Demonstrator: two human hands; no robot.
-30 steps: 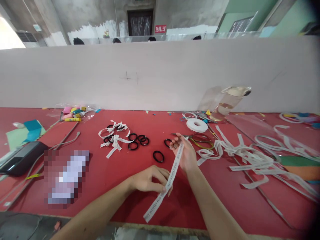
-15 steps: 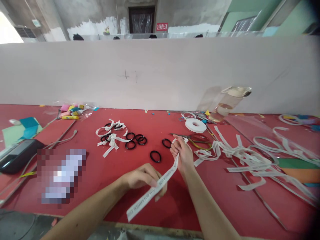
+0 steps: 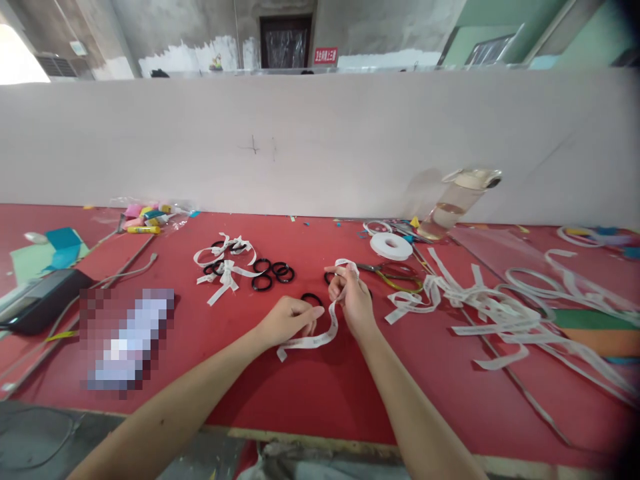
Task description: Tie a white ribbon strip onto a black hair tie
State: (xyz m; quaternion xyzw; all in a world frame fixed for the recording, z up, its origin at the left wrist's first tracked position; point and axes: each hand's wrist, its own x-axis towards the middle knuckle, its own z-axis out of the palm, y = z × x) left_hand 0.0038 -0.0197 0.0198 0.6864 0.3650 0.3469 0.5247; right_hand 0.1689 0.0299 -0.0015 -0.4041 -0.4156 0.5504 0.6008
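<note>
Pale partition (image 3: 225, 180) runs across the back, hides most of what's behind it. Red table (image 3: 270, 393) in front. Right side: tangled white ribbon pile (image 3: 510, 310), partly over green and orange sheets (image 3: 590, 339). Far left: dark device (image 3: 43, 301), with a pixelated item (image 3: 131, 340) to its right. Bottle (image 3: 457, 208) near the partition, right of centre.

Right hand (image 3: 353, 300): fingers clamped on a white ribbon strip (image 3: 309, 343), at table centre; its tail curves down and left, below the left hand. Left hand (image 3: 286, 321): fingers loosely curled, can't tell if they grip anything. Bow cluster (image 3: 229, 278) well left of the strip. Scissors (image 3: 379, 271) just right of the right hand, spool (image 3: 380, 249) behind them. Loose black rings (image 3: 275, 272) beside the bows. Obstructions: left fingers partly cover a single ring (image 3: 311, 295); right hand partly hides another (image 3: 327, 276).
</note>
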